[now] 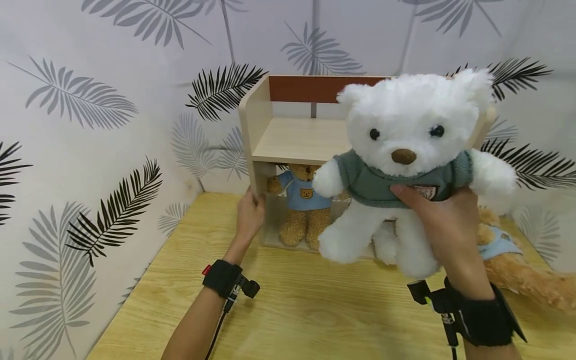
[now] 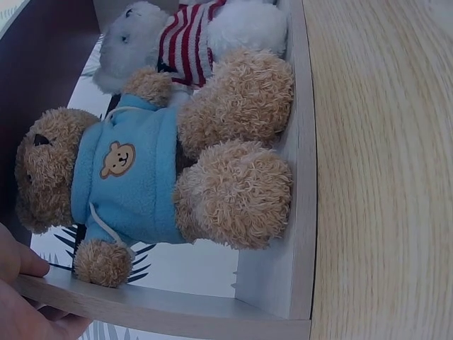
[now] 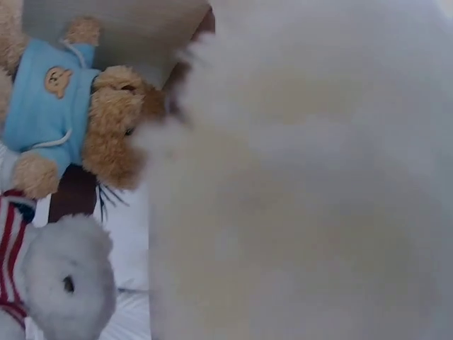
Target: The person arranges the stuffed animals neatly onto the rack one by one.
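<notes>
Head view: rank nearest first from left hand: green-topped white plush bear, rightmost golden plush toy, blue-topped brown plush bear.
1. Brown bear: inside beige wooden shelf.
2. White bear: farther right, in right hand.
3. Golden toy: far right.

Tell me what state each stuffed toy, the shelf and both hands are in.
White bear in green top: held upright, in front of the shelf.
Brown bear in blue top: upright in the lower compartment.
White bear in striped top: beside the brown bear.
Tan toy: lying at right, partly hidden.
Shelf: upright.
Left hand: gripping the shelf's side.
Right hand: holding the green-topped bear.
</notes>
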`<state>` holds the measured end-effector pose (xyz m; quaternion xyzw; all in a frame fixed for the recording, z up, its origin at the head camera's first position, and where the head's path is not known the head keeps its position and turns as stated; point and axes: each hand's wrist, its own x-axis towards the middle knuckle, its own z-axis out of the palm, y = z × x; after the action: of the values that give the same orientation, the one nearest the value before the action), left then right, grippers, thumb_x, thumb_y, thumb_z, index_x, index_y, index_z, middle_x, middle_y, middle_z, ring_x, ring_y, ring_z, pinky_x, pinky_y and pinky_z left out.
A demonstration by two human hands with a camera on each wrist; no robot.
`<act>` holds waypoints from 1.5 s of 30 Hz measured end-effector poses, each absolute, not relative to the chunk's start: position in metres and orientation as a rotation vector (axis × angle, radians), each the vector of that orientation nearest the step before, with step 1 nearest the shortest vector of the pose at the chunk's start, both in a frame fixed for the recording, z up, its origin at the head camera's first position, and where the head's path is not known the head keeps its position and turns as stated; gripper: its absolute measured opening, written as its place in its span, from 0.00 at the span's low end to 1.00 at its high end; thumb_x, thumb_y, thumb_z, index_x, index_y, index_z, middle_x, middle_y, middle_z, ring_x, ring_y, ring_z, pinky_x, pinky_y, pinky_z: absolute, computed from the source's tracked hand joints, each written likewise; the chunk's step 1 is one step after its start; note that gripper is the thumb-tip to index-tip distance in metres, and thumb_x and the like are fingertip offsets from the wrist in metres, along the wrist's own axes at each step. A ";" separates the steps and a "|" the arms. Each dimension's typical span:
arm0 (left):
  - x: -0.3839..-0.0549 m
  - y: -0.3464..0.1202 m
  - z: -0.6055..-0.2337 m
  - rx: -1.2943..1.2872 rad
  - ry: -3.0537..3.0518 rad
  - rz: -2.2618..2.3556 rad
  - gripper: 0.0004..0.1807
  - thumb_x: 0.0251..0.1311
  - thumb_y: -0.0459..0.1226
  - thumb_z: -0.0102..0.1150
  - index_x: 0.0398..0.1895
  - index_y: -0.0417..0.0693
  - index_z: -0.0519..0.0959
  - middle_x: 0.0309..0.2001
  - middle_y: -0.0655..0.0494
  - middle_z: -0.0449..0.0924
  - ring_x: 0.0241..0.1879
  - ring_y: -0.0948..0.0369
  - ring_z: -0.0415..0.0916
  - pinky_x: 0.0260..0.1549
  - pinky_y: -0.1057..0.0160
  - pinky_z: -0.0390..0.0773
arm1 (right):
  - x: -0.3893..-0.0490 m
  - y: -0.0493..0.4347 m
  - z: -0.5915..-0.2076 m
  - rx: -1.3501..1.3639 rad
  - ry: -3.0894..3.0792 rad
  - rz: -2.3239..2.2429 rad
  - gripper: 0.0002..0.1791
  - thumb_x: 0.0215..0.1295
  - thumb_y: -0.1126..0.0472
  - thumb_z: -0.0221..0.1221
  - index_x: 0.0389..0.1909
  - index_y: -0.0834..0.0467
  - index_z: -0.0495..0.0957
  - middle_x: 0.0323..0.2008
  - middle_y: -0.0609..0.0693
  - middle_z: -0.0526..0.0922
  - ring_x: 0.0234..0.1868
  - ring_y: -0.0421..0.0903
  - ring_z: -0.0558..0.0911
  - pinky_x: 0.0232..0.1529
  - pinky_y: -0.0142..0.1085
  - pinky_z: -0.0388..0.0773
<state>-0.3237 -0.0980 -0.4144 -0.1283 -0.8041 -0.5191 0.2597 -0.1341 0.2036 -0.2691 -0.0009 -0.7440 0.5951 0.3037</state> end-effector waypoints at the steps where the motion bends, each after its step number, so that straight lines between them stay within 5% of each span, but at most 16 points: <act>1: -0.324 -0.099 -0.414 -0.346 -2.179 -1.404 0.16 0.66 0.27 0.54 0.56 0.29 0.75 0.51 0.30 0.79 0.51 0.38 0.78 0.49 0.41 0.78 | -0.135 0.202 -0.267 0.011 -1.951 1.602 0.39 0.54 0.59 0.75 0.65 0.48 0.68 0.59 0.47 0.73 0.56 0.45 0.75 0.50 0.32 0.73; 14: -0.324 -0.100 -0.415 -0.359 -2.174 -1.429 0.18 0.67 0.26 0.52 0.59 0.29 0.74 0.53 0.29 0.78 0.53 0.38 0.77 0.50 0.41 0.78 | -0.164 0.189 -0.247 0.230 -1.625 1.813 0.40 0.49 0.70 0.74 0.64 0.56 0.68 0.60 0.53 0.72 0.61 0.52 0.72 0.60 0.36 0.71; 45: -0.329 -0.100 -0.415 -0.349 -2.174 -1.362 0.15 0.67 0.26 0.53 0.56 0.29 0.75 0.48 0.30 0.81 0.49 0.39 0.80 0.46 0.43 0.80 | -0.242 0.165 -0.207 0.328 -1.415 1.984 0.41 0.49 0.68 0.75 0.63 0.58 0.66 0.60 0.53 0.72 0.61 0.48 0.73 0.59 0.33 0.72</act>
<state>-0.3286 -0.1001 -0.4146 -0.1296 -0.8080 -0.5060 0.2727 -0.2422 0.1653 -0.2074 0.1256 -0.5422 0.7603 0.3349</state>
